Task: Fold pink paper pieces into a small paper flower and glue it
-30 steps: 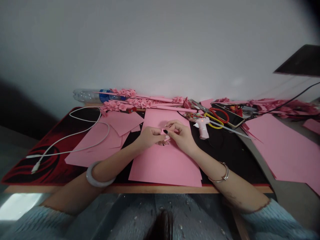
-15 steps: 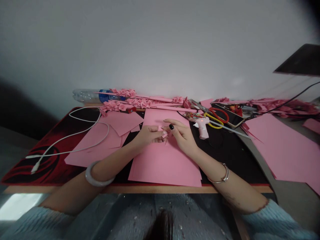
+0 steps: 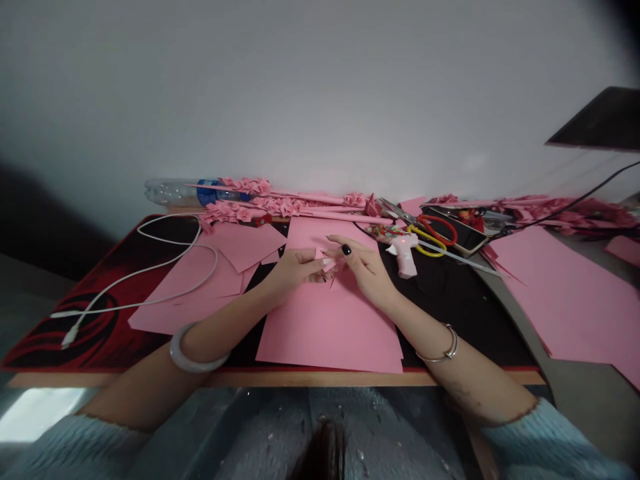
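Over the large pink sheets at the middle of the desk, my left hand pinches a small pink paper piece between thumb and fingers. My right hand meets it from the right, its thumb and fingers closed at the piece's right side. The piece is small and partly covered by fingertips, so its exact shape is unclear. A white and pink glue gun lies just right of my right hand.
Behind are pink paper flowers, a plastic bottle, and scissors with red handles and yellow handles. A white cable crosses the left mat. More pink sheets lie at right.
My right thumb has shifted slightly up and right, and the small paper piece has tilted a little between the fingers. Both arms stay almost in place.
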